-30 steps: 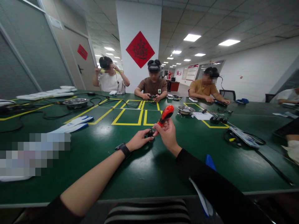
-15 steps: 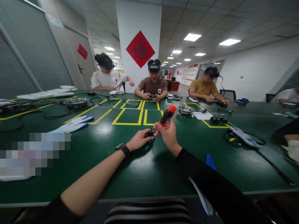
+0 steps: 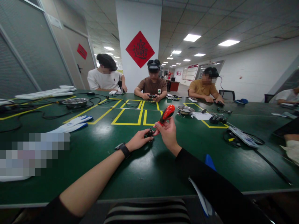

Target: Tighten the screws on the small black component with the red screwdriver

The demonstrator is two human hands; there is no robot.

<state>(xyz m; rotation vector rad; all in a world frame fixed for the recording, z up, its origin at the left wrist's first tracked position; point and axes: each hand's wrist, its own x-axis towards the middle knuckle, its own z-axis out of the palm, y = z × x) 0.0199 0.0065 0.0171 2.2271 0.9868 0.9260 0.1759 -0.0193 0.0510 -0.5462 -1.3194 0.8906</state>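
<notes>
Near the middle of the green table [image 3: 105, 174], my left hand [image 3: 139, 140] has its thumb and fingers around a small dark metal part [image 3: 149, 133]. My right hand [image 3: 168, 134] grips a screwdriver [image 3: 167, 114] by its red and black handle, which tilts up to the right. The tool's lower end is hidden behind my fingers and points toward the small part; whether the two touch I cannot tell. The fingertips of both hands are close together.
White and blue gloves [image 3: 77, 122] lie left. A metal bowl [image 3: 185, 109], white paper [image 3: 202, 115], black parts [image 3: 218, 119] and a power strip [image 3: 244, 137] are on the right. Another bowl [image 3: 74, 102] and cables are at the back left. Several people sit around the table.
The screwdriver handle has turned in my right hand, showing more red, and leans slightly further left. My left hand has barely moved. The person at the back left has lowered an arm.
</notes>
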